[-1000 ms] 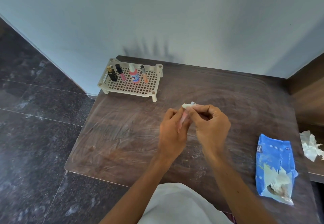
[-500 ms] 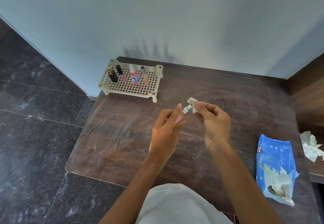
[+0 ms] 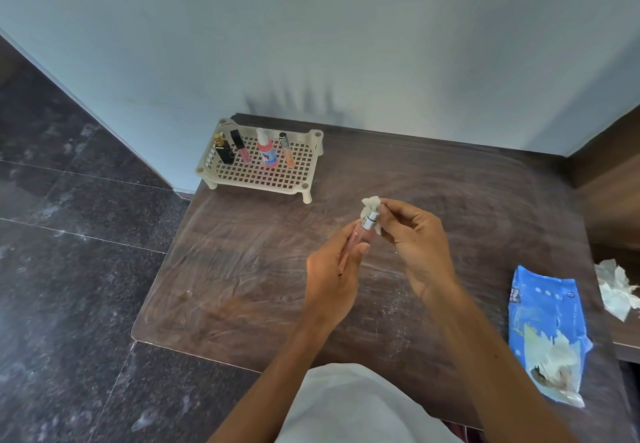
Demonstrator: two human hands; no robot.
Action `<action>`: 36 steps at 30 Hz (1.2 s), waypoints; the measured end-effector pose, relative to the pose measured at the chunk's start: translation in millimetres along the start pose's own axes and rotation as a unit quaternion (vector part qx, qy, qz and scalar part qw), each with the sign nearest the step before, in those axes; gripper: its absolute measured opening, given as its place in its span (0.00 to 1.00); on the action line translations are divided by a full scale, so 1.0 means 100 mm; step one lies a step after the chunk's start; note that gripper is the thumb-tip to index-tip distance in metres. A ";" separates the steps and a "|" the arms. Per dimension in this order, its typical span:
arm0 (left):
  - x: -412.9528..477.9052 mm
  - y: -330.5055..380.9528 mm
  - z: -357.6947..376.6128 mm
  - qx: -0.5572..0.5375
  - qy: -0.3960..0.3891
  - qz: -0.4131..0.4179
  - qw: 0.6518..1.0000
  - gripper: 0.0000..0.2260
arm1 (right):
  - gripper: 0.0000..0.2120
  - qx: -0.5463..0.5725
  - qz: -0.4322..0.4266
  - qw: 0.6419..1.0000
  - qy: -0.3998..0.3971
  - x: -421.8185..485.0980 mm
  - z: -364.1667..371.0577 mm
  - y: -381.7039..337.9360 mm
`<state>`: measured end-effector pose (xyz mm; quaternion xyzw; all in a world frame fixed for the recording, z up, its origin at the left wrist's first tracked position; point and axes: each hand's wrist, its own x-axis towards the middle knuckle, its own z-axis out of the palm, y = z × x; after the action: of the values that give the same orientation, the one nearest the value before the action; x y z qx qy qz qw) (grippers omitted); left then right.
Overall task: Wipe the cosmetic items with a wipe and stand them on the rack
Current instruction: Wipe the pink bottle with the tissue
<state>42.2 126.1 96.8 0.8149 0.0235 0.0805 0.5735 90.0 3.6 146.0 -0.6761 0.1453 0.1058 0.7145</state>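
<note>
One streaked table (image 3: 242, 269) against blue wall (image 3: 346, 44), left fingers (image 3: 343, 241) gripping tube (image 3: 362, 234), right fingers (image 3: 398, 212) pinching wipe (image 3: 371, 204)

counts logged: 1 rack (image 3: 273, 179). 4 cosmetic items are stood on it: 1 black bottle (image 3: 223, 152), 1 pink gloss tube (image 3: 243, 152), 1 red spray bottle (image 3: 267, 155), 1 orange tube (image 3: 288, 158). 1 silver-capped pink tube (image 3: 361, 239) is held off the rack, so 5 total. 1 wipe (image 3: 371, 204), 1 blue wipe pack (image 3: 543, 318), 1 crumpled tissue clump (image 3: 616, 290). 2 hands: left hand (image 3: 332, 276), right hand (image 3: 415, 245).
</note>
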 end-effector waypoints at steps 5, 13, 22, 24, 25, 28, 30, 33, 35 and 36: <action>0.03 0.00 -0.01 -0.032 0.032 -0.016 0.999 0.12 | 0.07 0.042 0.002 0.999 0.015 -0.09 0.02 0.04; 0.04 -0.08 -0.06 0.009 0.014 0.014 1.000 0.12 | 0.07 -0.097 -0.154 0.980 0.081 -0.06 0.09 0.02; 0.12 -0.11 -0.21 0.113 -0.002 0.101 0.988 0.17 | 0.06 -0.316 -0.196 0.928 0.017 0.19 -0.06 0.05; 0.14 -0.06 -0.22 0.071 0.025 0.065 0.995 0.14 | 0.06 -0.295 -0.163 0.941 0.021 0.18 -0.08 0.09; 0.15 -0.03 -0.22 0.024 0.041 0.027 0.998 0.13 | 0.06 -0.260 -0.142 0.955 0.029 0.16 -0.07 0.12; 0.20 0.10 -0.18 -0.240 0.078 -0.121 0.960 0.12 | 0.07 -0.106 -0.074 0.991 0.035 0.04 -0.01 0.15; 0.22 0.16 -0.16 -0.395 0.094 -0.184 0.895 0.17 | 0.08 -0.095 -0.086 0.991 0.034 -0.04 0.05 0.16; 0.25 0.20 -0.14 -0.494 0.128 -0.203 0.836 0.23 | 0.08 -0.158 -0.149 0.975 0.036 -0.15 0.14 0.20; 0.25 0.21 -0.12 -0.504 0.146 -0.203 0.827 0.19 | 0.08 -0.199 -0.179 0.962 0.058 -0.19 0.16 0.26; 0.25 0.21 -0.12 -0.509 0.154 -0.208 0.821 0.16 | 0.08 -0.200 -0.173 0.962 0.067 -0.20 0.15 0.29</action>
<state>64.0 133.4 122.7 0.3601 0.2361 0.0846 0.8986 62.5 21.5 126.9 -0.8254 0.0495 -0.0385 0.5611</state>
